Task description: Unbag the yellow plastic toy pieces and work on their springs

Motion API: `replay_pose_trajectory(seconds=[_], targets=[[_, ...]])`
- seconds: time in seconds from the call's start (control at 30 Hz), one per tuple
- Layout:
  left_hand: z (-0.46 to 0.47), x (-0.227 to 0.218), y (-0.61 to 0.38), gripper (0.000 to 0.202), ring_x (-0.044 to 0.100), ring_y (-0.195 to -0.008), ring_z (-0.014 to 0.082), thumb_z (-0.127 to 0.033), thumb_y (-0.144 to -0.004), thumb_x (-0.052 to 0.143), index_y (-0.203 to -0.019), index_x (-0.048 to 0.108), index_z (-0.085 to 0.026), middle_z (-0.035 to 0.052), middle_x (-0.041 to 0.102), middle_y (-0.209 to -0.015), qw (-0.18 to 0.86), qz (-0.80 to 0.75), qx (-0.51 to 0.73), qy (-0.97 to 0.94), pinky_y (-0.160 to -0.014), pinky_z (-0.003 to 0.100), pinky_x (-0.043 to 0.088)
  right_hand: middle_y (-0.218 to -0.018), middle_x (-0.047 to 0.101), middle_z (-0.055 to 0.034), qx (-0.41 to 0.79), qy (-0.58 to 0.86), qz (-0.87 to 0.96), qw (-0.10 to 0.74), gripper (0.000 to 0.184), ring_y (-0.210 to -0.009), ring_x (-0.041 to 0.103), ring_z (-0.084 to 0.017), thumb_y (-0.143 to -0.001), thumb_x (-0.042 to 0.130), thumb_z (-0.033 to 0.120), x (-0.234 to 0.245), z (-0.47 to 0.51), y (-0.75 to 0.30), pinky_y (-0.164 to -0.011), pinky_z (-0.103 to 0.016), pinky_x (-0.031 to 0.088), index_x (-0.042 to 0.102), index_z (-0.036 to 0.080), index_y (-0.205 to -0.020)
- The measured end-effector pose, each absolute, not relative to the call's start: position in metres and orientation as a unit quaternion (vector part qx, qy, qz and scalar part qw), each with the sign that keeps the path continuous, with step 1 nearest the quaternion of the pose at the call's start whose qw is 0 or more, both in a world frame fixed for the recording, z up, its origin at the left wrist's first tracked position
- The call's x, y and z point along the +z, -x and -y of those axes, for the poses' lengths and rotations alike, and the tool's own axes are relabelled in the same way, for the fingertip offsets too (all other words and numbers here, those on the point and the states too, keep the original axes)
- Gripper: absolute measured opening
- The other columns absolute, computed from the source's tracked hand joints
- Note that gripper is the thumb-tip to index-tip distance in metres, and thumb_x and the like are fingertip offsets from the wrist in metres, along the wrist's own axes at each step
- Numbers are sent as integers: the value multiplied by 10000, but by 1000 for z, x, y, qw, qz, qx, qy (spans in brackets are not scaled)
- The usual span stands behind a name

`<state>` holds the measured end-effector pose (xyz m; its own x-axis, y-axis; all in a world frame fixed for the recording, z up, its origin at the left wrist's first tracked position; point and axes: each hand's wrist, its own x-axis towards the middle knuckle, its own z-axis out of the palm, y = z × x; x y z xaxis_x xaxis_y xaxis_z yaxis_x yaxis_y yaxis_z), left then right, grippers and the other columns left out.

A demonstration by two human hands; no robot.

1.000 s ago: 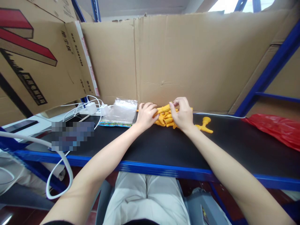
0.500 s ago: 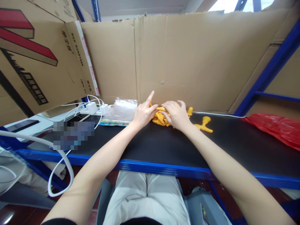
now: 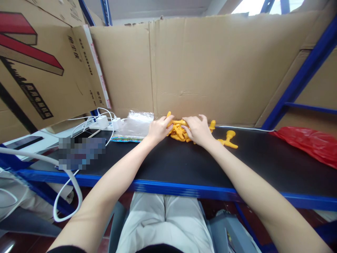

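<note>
A heap of orange-yellow plastic pieces [image 3: 178,134] lies on the black shelf top near the cardboard wall. My left hand [image 3: 159,129] is closed around a yellow plastic piece [image 3: 169,114] at the heap's left side, with one end of it sticking up above my fingers. From the right, my right hand [image 3: 198,129] has its thumb and fingers closed about a yellow piece [image 3: 180,122] on top of the heap. Whether both hands hold the same piece I cannot tell. Just beyond my right hand stand a knobbed yellow piece [image 3: 212,124] and a T-shaped yellow piece [image 3: 229,139].
A clear plastic bag [image 3: 135,124] lies left of the heap, beside white chargers [image 3: 102,122] and cables. A red plastic bag [image 3: 310,144] is at the far right. Cardboard [image 3: 210,70] closes off the back, and a blue rail [image 3: 184,189] edges the front.
My left hand's raised index finger has come down and curled onto the yellow piece, whose upper end now shows. My right hand has hardly moved.
</note>
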<state>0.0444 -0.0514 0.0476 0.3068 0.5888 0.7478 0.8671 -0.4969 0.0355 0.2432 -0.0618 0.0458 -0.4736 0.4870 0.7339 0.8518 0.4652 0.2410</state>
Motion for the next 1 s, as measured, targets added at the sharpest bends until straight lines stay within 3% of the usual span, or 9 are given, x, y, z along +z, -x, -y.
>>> replay_pose_trajectory(seconds=[0.1, 0.3, 0.4, 0.6, 0.9, 1.0], targets=[[51, 47, -44, 349, 677, -857, 201, -318, -881, 539, -1216, 593, -237, 69, 702, -1045, 176, 481, -347, 786, -704, 284, 500, -1099, 658, -155, -298, 410, 810, 294, 341, -1041, 551, -271, -946, 378, 263, 44, 58, -246, -989, -486, 250, 556, 123, -1201], [50, 45, -45, 348, 668, -917, 203, -309, -874, 541, -1212, 586, -234, 70, 698, -1071, 151, 484, -334, 794, -747, 289, 496, -1005, 665, -104, -304, 411, 811, 286, 206, -966, 545, -243, -917, 399, 210, 48, 61, -247, -974, -459, 241, 577, 171, -1013], [51, 45, -46, 358, 669, -914, 204, -320, -875, 538, -1216, 583, -225, 73, 698, -1088, 143, 481, -337, 796, -763, 298, 497, -999, 660, -104, -307, 417, 807, 286, 202, -948, 547, -241, -903, 403, 192, 50, 63, -247, -963, -448, 253, 562, 175, -1027], [52, 46, -45, 359, 666, -936, 206, -308, -865, 548, -1211, 587, -220, 78, 694, -1103, 135, 492, -326, 796, -781, 299, 495, -1013, 673, -126, -302, 436, 805, 265, 270, -945, 554, -270, -933, 403, 312, 49, 64, -248, -956, -493, 247, 585, 164, -1067], [51, 44, -45, 360, 674, -916, 216, -331, -863, 557, -1209, 589, -235, 72, 699, -1094, 125, 496, -319, 798, -769, 307, 494, -976, 656, -100, -321, 438, 801, 252, 154, -907, 541, -241, -866, 441, 168, 54, 66, -249, -943, -444, 259, 562, 171, -961], [51, 45, -45, 360, 675, -912, 217, -337, -862, 556, -1205, 590, -234, 65, 704, -1083, 122, 495, -322, 797, -765, 307, 493, -977, 657, -101, -321, 430, 801, 264, 164, -888, 550, -239, -871, 446, 201, 54, 65, -250, -946, -438, 263, 554, 162, -989]])
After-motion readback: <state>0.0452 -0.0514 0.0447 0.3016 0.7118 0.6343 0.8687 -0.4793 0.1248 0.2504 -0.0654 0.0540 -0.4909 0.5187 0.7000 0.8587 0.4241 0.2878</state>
